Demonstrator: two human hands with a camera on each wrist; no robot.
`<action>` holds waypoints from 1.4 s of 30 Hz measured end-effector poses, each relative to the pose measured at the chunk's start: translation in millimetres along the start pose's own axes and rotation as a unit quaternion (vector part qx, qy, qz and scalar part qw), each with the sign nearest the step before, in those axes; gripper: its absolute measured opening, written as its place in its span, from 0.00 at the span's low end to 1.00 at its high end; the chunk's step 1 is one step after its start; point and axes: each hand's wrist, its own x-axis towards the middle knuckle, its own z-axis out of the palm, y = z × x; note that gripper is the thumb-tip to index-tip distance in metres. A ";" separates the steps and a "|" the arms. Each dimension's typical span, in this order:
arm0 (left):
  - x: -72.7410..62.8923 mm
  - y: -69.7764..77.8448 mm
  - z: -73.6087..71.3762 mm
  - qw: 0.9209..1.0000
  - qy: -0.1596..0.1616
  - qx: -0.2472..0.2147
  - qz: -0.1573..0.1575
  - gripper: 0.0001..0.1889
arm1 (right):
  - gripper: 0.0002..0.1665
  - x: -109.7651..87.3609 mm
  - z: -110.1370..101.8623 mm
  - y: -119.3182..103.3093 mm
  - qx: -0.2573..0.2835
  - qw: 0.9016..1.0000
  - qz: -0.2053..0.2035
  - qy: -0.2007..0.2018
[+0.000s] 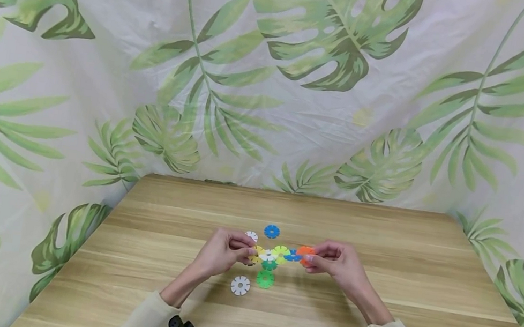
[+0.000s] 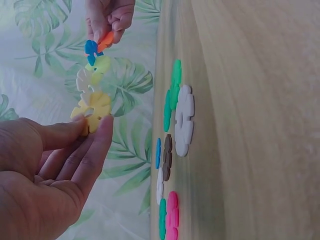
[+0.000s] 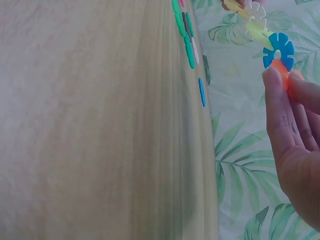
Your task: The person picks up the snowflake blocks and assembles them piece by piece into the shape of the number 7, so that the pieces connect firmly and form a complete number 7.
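A: Pinching anything?
B: Yes, a chain of notched discs (image 1: 283, 250), raised off the bench (image 1: 405, 266). Left hand (image 1: 225, 254): thumb and fingers clamped on the yellow link (image 2: 101, 102). Right hand (image 1: 339, 267): likewise on the orange link (image 1: 304, 250).
A: Lying which way?
B: Crosswise, long axis from hand to hand; between the ends, white link (image 1: 266, 256), lime link (image 1: 282, 255), blue link (image 1: 293, 255). Neither hand nearer.
A: Anything in the way?
B: No obstruction visible along it. Down on the bench, near to far: pale disc (image 1: 235, 286), green disc (image 1: 265, 284), darker green disc (image 1: 269, 267) just beyond; pink disc (image 2: 172, 216) and brown disc (image 2: 168, 157), clearer from the left wrist; then white disc (image 1: 252, 233), blue disc (image 1: 267, 231).
A: And behind?
B: Leaf-print cloth (image 1: 306, 114), past the far edge.
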 end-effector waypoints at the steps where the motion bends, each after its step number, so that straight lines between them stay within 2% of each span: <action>1: -0.1 -0.4 -0.3 1.000 -0.003 -0.003 0.000 0.06 | 0.14 -0.2 -0.1 -0.3 -0.001 1.000 0.002 0.000; 7: 1.8 -2.3 -7.9 1.000 -0.016 0.009 -0.011 0.07 | 0.16 -0.9 0.1 -1.3 -0.022 0.999 0.020 -0.014; 10: 5.6 -2.6 -13.0 0.999 -0.026 0.030 -0.001 0.07 | 0.15 -1.4 -0.2 -2.7 -0.070 0.997 0.014 -0.032; 13: 9.9 -1.9 -16.8 0.998 -0.044 0.046 0.014 0.08 | 0.13 -1.5 -0.8 -4.1 -0.130 0.990 0.010 -0.048; 16: 13.6 -0.6 -19.6 0.996 -0.068 0.054 0.026 0.08 | 0.11 -1.5 -1.7 -4.8 -0.153 0.986 0.013 -0.068; 22: 22.5 3.5 -21.6 0.994 -0.091 0.062 0.029 0.10 | 0.13 -3.7 -0.9 -2.0 -0.123 0.986 0.029 -0.107; 26: 30.7 7.4 -19.8 0.994 -0.085 0.065 0.030 0.09 | 0.11 -6.4 6.3 1.9 -0.096 0.985 0.050 -0.132; 29: 36.0 9.6 -16.5 0.994 -0.078 0.068 0.028 0.09 | 0.11 -9.1 13.3 5.8 -0.056 0.986 0.071 -0.143; 33: 39.3 9.3 -13.1 0.997 -0.061 0.052 0.015 0.11 | 0.10 -10.8 20.0 11.1 -0.005 0.986 0.090 -0.140; 37: 37.4 1.1 -18.1 0.998 -0.048 0.037 0.013 0.16 | 0.10 -10.3 18.3 14.2 0.016 0.987 0.098 -0.123; 39: 33.2 -3.4 -23.6 0.997 -0.045 0.056 0.017 0.17 | 0.10 -10.0 14.7 14.0 0.019 0.989 0.099 -0.112; 42: 24.2 -8.0 -32.2 0.992 -0.045 0.116 0.027 0.17 | 0.11 -10.1 8.2 12.0 0.019 0.991 0.096 -0.091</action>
